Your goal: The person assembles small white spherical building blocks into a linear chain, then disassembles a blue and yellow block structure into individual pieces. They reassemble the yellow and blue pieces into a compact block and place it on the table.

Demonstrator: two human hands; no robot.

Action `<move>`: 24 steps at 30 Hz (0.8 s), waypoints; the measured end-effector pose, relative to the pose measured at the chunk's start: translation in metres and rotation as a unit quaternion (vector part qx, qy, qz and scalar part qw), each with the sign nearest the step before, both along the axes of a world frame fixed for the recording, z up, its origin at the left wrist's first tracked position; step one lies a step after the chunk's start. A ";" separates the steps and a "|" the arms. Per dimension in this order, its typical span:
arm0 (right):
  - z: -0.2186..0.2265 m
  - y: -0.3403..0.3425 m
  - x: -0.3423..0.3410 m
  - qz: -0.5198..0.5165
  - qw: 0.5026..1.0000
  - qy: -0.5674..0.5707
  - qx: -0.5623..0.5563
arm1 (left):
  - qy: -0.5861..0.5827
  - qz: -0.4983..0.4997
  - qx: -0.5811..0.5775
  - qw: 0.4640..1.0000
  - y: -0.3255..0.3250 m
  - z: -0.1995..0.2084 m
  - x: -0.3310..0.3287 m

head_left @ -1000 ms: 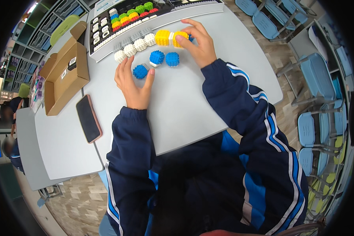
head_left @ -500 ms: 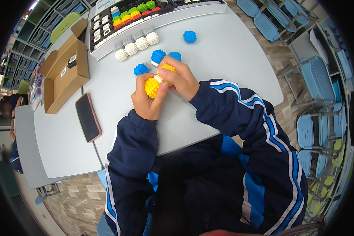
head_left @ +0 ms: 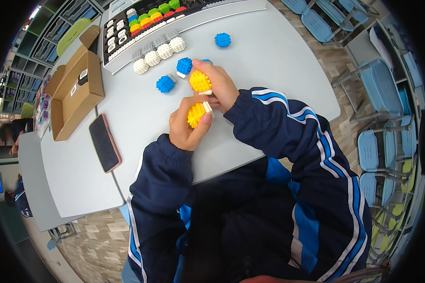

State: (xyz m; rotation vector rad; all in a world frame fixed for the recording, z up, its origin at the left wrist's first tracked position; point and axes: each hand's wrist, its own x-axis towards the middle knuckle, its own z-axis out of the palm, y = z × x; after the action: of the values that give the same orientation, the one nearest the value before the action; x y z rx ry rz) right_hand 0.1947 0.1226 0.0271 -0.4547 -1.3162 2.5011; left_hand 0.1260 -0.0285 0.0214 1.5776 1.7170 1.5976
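Over the near part of the table, my left hand (head_left: 183, 132) grips a yellow studded building block (head_left: 195, 114) with a white connector piece (head_left: 208, 108) on its right side. Just beyond it, my right hand (head_left: 225, 89) holds a second yellow studded block (head_left: 200, 81), which has white showing at its lower edge. The two yellow blocks are apart. Close to my hands lie a blue studded block (head_left: 165, 84) with a pale piece at its side and another blue block (head_left: 184, 66) with white beneath it. A third blue block (head_left: 207, 61) is mostly hidden behind my right hand.
A lone blue block (head_left: 223, 40) sits farther back. White studded blocks (head_left: 152, 58) stand in a row before a tray (head_left: 189, 22) of coloured pieces. At left are an open cardboard box (head_left: 78, 101) and a phone (head_left: 105, 143) on the table (head_left: 71, 174). Chairs (head_left: 380, 94) stand at right.
The two yellow blocks, together half a second ago, are now separated. My left hand has shifted slightly right and nearer to me with its block. The whole view has shifted slightly.
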 end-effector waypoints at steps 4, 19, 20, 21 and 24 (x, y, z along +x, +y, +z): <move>-0.011 0.009 -0.009 -0.158 0.914 0.060 0.369 | -0.053 0.058 -0.003 0.997 0.002 -0.002 -0.002; -0.035 0.010 -0.003 -0.129 0.672 -0.012 0.729 | -0.168 0.167 0.051 0.970 0.014 -0.018 -0.016; -0.036 0.011 -0.004 -0.150 0.668 0.016 0.729 | -0.167 0.169 0.048 0.970 0.014 -0.018 -0.016; -0.036 0.013 -0.006 -0.171 0.663 0.044 0.728 | -0.165 0.170 0.045 0.971 0.014 -0.018 -0.016; -0.026 0.011 -0.006 -0.176 0.682 0.139 0.697 | -0.174 0.197 0.029 0.964 0.013 -0.017 -0.016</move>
State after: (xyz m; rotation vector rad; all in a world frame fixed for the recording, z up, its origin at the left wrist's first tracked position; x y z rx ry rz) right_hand 0.1888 0.1336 0.0011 0.0744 -2.1713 0.6765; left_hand 0.1100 -0.0156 0.0039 0.9315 1.8707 1.9843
